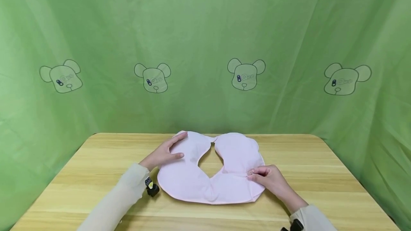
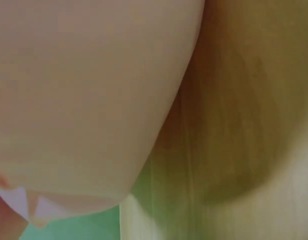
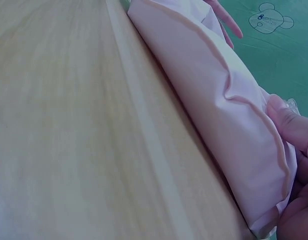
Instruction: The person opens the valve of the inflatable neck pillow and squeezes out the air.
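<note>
A pale pink inflatable neck pillow (image 1: 192,183) lies on the table, its two rounded ends at the far side and a diamond-shaped opening in the middle. My left hand (image 1: 167,150) rests on its left lobe, fingers extended and thumb spread. At the right lobe, my right hand (image 1: 269,178) pinches the pillow's surface between thumb and fingers, wrinkling it there. In the right wrist view a bit of clear plastic (image 3: 292,104) shows beside the thumb, while the seam (image 3: 224,65) runs puckered along the edge. The pillow's side (image 2: 84,100) fills much of the left wrist view.
The wooden table (image 1: 321,188) has rounded far corners. Behind and on both sides hangs a green curtain (image 1: 199,27) printed with bear heads. Dark wrist-camera mounts (image 1: 152,188) sit at both pale sleeves.
</note>
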A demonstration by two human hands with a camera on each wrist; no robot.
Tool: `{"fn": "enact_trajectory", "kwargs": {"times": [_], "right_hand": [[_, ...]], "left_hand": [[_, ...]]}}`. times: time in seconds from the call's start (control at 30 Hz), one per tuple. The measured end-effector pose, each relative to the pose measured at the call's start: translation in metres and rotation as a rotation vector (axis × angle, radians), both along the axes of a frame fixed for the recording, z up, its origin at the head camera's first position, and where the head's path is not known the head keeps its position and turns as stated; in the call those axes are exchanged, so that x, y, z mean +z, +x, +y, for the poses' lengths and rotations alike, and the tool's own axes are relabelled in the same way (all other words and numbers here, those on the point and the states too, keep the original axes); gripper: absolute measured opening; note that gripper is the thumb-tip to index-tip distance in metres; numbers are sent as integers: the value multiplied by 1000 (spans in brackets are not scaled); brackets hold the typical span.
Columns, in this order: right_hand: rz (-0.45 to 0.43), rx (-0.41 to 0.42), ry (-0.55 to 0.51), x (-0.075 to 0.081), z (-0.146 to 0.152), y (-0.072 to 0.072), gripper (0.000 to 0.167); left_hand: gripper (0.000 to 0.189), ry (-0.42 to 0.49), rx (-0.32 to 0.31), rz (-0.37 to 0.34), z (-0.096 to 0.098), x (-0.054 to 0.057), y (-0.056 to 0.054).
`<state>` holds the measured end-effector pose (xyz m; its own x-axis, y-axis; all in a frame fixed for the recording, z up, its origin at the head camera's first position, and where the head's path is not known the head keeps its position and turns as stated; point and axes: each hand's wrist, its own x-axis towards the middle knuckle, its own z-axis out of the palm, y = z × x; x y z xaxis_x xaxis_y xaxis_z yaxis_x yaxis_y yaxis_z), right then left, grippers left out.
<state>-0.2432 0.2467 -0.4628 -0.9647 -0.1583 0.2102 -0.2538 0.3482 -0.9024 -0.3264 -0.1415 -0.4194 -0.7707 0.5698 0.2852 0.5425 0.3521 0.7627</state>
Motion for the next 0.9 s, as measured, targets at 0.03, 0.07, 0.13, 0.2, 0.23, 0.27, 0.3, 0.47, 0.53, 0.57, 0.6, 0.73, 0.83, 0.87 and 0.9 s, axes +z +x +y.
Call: {"fn": "enact_trajectory", "kwargs": {"times": [0.03, 0.07, 0.13, 0.2, 0.23, 0.27, 0.3, 0.47, 0.53, 0.57, 0.6, 0.73, 0.83, 0.87, 0.9], "right_hand": [[0, 1, 1, 0, 0, 0, 10], [-1, 3, 1, -1, 0, 0, 11], [-3, 6, 1, -1, 0, 0, 10], [-4, 9, 0, -2, 0, 0, 10], [-4, 10, 0, -2, 1, 0, 10], [-5, 10, -1, -2, 1, 0, 10], [-6, 9, 0, -2, 1, 0, 9], [3, 14, -6, 0, 0, 0, 9], [9, 18, -9, 0, -1, 1, 9], [11, 19, -8, 1, -1, 1, 8], [12, 20, -7, 1, -2, 2, 8], [12, 18, -5, 3, -2, 2, 8], [9, 13, 0, 3, -2, 3, 8], [10, 13, 1, 3, -2, 3, 8], [11, 13, 3, 3, -2, 3, 9]], "left_hand": [[72, -8, -2, 0, 0, -1, 1], [72, -16, -5, -2, 0, -1, 1], [73, -23, -13, -21, 1, -2, 2], [75, -26, -27, -29, 1, -3, 2], [76, -23, -39, -38, 2, -3, 3], [78, -16, -52, -47, 3, -3, 3], [80, -15, -63, -54, 3, -3, 4], [87, -29, -102, -91, 6, -4, 8], [90, -46, -104, -104, 7, -5, 10], [92, -55, -100, -113, 7, -5, 11], [93, -57, -102, -130, 8, -6, 12], [96, -55, -124, -168, 9, -10, 14], [98, -52, -143, -160, 9, -13, 14], [98, -54, -148, -148, 9, -15, 13], [99, -60, -151, -131, 9, -16, 13]]}}
